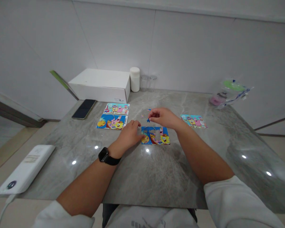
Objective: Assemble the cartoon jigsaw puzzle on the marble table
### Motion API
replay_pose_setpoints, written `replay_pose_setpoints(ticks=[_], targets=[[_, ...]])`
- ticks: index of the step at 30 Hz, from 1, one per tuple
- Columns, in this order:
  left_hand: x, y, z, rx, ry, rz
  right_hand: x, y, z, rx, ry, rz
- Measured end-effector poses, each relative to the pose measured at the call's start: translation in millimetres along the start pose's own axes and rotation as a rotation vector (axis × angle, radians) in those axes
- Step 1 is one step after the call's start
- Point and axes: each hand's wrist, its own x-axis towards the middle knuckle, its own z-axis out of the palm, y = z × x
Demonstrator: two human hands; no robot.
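A small cartoon jigsaw puzzle (165,139) lies on the table in front of me, with gaps in its middle and upper part. My right hand (163,117) pinches a blue puzzle piece (148,120) just above the puzzle's top edge. At the puzzle's left side rests my left hand (131,134), fingers apart, its thumb on the puzzle's edge and nothing held. Two loose bits lie beyond: a pale puzzle piece (142,116) and a blue one (148,109) near my right fingertips. Left of my hands sits a picture sheet (112,121) showing the same cartoon.
Another cartoon puzzle (194,121) lies to the right. Along the back stand a white box (98,90), a white bottle (135,79) and two clear glasses (148,83). A phone (84,109) and a white power bank (26,169) with cable are left; a bagged cup (228,93) stands far right.
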Motion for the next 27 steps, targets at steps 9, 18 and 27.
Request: replay_pose_setpoints(ticks=[9,18,27], targets=[[0,0,4.3,0.06,-0.036,0.011,-3,15,40,-0.237,-0.156,0.028],[0,3,3.5,0.1,-0.056,0.008,-1,22,50,-0.289,-0.171,0.039],[-1,3,3.5,0.103,-0.058,0.017,-3,17,52,-0.351,-0.17,0.068]])
